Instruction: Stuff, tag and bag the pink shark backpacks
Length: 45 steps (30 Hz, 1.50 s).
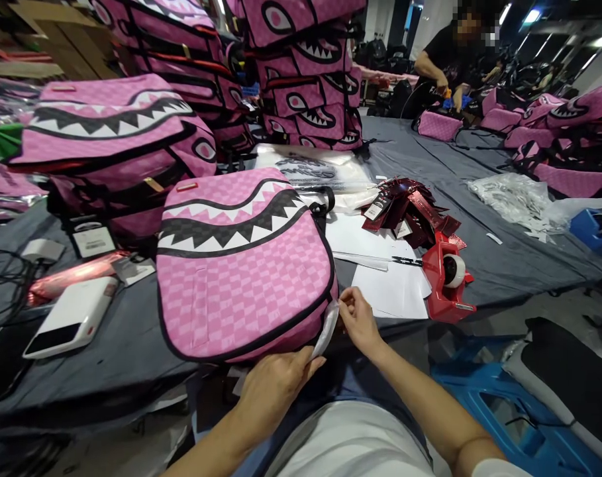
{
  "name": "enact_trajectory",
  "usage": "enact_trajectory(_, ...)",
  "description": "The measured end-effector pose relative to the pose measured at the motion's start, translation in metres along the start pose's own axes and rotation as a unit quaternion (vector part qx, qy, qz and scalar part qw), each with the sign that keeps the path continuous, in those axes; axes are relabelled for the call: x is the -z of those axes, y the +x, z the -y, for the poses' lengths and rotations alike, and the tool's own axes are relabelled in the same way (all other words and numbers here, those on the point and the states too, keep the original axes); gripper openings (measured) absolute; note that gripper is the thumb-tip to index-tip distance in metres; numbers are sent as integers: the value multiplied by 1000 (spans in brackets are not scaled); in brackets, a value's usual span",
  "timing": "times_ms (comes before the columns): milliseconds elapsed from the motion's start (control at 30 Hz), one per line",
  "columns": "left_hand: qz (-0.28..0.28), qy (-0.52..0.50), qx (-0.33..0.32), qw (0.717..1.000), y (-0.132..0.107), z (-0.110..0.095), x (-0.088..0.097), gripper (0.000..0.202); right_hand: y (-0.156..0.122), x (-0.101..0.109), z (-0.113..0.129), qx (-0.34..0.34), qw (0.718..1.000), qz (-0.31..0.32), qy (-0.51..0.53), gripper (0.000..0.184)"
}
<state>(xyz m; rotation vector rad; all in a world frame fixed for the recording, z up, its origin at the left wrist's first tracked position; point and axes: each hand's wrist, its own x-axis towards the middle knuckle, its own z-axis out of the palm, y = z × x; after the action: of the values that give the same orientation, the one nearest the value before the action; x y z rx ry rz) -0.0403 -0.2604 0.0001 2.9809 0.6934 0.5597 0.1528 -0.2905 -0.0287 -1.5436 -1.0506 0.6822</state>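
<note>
Pale strip pinched at both ends beside the front backpack

The pink backpack [246, 265] lies front panel up in the centre of the frame, on the dark tablecloth [404, 149]. At its lower right edge, a pale strip [326, 329] runs between the person's hands. The left hand [275, 381], at lower centre, pinches the strip's lower end between thumb and finger; the right hand [360, 321], just right of the bag, closes its fingertips on the upper end. Whether the strip is fastened to the bag cannot be told.

The handling looks midway: the strip is in hand, and neither end is released. The bag's main panel lies flat and whole, so what is left seems confined to that edge, though its underside is hidden.

Another backpack [112, 132] sits at upper left with a barcoded tag [93, 242] by its lower side; no such tag shows on the front bag. A heap of dark red tags [404, 205] and a red tape dispenser [437, 301] lie right of centre, apart from both hands. Similar bags are stacked [305, 73] at upper centre.
</note>
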Motion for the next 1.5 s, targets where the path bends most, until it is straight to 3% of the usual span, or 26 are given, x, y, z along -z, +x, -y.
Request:
enact_trajectory(67,-55,-9,-20,998,2,-1,0,39,-4,11,10,189,972,0,-139,19)
enact_trajectory(133,-113,-31,-49,992,1,3,1,38,-7,14,19,370,890,114,-240,22)
enact_trajectory(200,-168,-21,-109,980,-8,14,0,29,-7,12,24,468,804,208,-301,31)
enact_trajectory(233,-188,0,-133,973,-17,22,-1,22,-6,10,25,489,781,216,-322,36)
enact_trajectory(300,-220,62,-134,964,-39,40,-5,20,-2,7,24,506,766,197,-344,42)
enact_trajectory(467,-281,123,-33,951,-84,72,-24,42,3,9,22,526,749,190,-354,36)
enact_trajectory(600,-292,133,0,947,-79,66,-15,49,8,10,23,525,751,192,-352,23)
enact_trajectory(733,-213,76,-15,974,-47,33,16,45,19,13,23,533,741,204,-354,12)
enact_trajectory(833,-144,7,-43,989,-13,6,22,35,23,17,21,529,745,195,-356,9)
enact_trajectory(933,-9,-42,-3,999,13,-6,15,30,23,17,19,526,759,181,-340,10)
enact_trajectory(1033,160,-113,48,980,21,-5,14,26,14,19,20,527,763,174,-331,9)
enact_trajectory(1100,213,-129,59,967,17,-3,19,23,2,29,25,519,777,163,-317,15)
enact_trajectory(1167,222,-137,64,963,11,-3,24,25,-14,52,31,490,805,136,-305,24)
enact_trajectory(1233,197,-138,58,969,6,-3,24,27,-30,90,37,436,835,53,-330,31)
enact_trajectory(1300,145,-121,36,981,4,-1,18,28,-41,137,36,349,849,-104,-383,27)
enact_trajectory(1367,92,-86,12,992,7,2,9,30,-44,185,27,226,836,-269,-421,21)
enact_trajectory(1400,73,-69,2,995,10,4,4,32,-44,205,21,163,828,-323,-429,25)
enact_trajectory(1467,50,-52,-10,997,15,8,-4,35,-42,232,6,41,835,-361,-412,45)
enact_trajectory(1500,49,-54,-12,997,17,9,-7,36,-41,240,0,-20,856,-351,-379,54)
